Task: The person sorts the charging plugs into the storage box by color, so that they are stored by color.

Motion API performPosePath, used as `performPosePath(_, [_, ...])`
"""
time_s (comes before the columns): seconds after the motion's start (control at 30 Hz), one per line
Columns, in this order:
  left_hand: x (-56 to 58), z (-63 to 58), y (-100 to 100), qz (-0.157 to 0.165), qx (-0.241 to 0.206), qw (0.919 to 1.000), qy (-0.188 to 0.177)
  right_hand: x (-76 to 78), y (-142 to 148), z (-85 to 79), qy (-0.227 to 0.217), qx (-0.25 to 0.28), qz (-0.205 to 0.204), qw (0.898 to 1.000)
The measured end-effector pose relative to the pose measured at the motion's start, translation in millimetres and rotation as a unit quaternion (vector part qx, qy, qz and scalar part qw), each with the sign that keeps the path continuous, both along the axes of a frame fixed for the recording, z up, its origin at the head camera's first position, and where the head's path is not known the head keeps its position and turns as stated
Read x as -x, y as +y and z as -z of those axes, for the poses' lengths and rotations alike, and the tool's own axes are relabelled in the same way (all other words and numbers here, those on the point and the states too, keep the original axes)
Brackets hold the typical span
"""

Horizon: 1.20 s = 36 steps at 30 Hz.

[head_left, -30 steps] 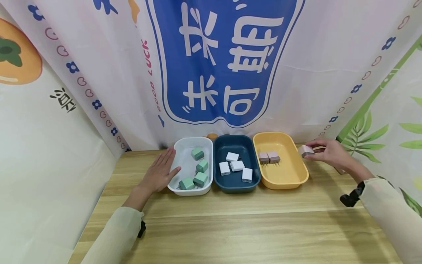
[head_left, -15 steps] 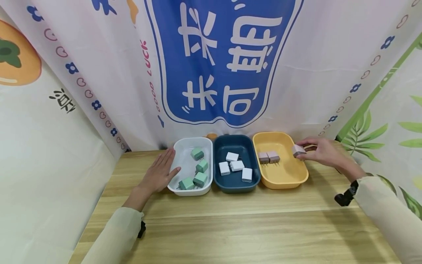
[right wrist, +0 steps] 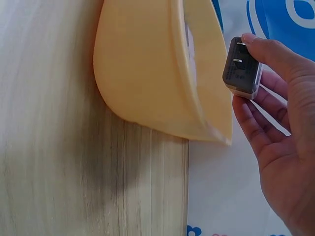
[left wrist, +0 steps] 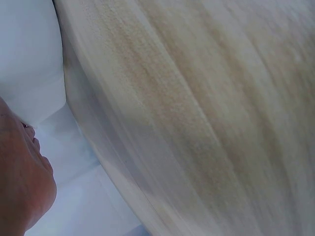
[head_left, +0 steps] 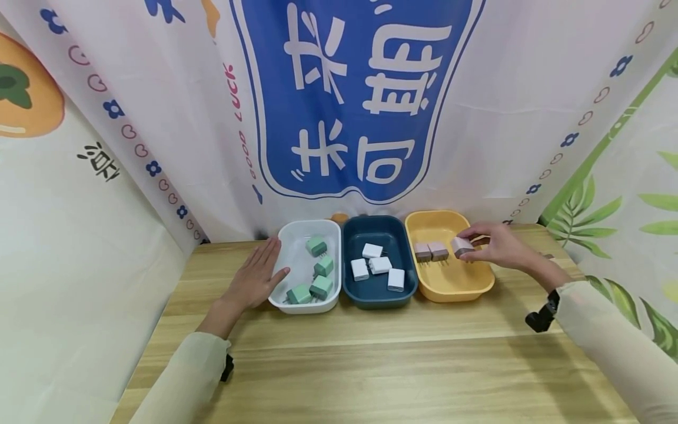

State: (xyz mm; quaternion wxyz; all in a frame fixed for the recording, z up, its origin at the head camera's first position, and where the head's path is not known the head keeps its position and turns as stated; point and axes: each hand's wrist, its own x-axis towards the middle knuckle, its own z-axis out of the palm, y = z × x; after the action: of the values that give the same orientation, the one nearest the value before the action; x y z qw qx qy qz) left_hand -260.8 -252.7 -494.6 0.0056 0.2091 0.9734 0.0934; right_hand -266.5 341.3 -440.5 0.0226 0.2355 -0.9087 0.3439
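Note:
Between thumb and fingers, my right hand (head_left: 495,244) pinches a pink charger plug (head_left: 462,247) over the yellow tray (head_left: 466,290). The right wrist view shows the dark prong side of that plug (right wrist: 242,69), level with the tray's rim. Two more pink plugs (head_left: 438,251) lie side by side at the left of the yellow tray. My left hand (head_left: 254,277) rests with straight fingers along the left rim of the white tray (head_left: 288,253), thumb over the edge. Several green plugs (head_left: 321,287) sit in that tray. In the left wrist view, part of the left hand (left wrist: 24,172) shows beside the white wall.
A dark blue tray (head_left: 378,303) with several white plugs (head_left: 395,280) stands between the white and yellow trays. The three trays form a row near the back of the wooden table (head_left: 381,365). A printed curtain (head_left: 492,135) hangs right behind them.
My right hand has carried the pink plug leftward, from outside the yellow tray's right rim to above its inside. The left hand stays on the white tray.

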Motion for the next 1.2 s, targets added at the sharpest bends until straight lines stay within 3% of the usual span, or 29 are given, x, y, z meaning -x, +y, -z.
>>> performPosePath(0.63, [-0.4, 1.8, -1, -0.003, -0.001, 1.0, 0.0, -4.7, -25, 6.6, -0.045, -0.024, -0.003, 0.999])
performPosePath(1.2, [0.5, 2.6, -1, -0.004, -0.001, 1.0, 0.004, 1.5, -46, 22.7, -0.079, -0.024, -0.017, 0.996])
